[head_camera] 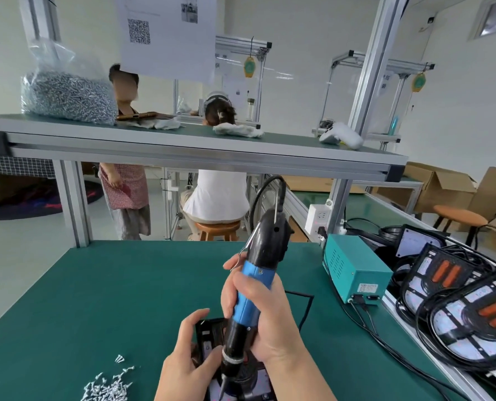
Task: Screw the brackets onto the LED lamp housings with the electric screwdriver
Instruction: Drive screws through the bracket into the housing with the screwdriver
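My right hand [265,319] grips the blue and black electric screwdriver [252,287], held nearly upright with its bit pointing down onto the black LED lamp housing [212,334] at the bottom centre of the green mat. My left hand [183,357] rests on the housing's left side with fingers spread over it, holding it in place. The bit tip and the bracket under it are mostly hidden by the tool and my hands. A loose pile of small silver screws [107,389] lies on the mat to the left of the housing.
A teal power supply box [353,273] with cables stands at the right. Stacked lamp housings [466,311] fill the far right. A bag of screws [67,94] and white gloves [238,130] lie on the upper shelf. Two people are behind the bench.
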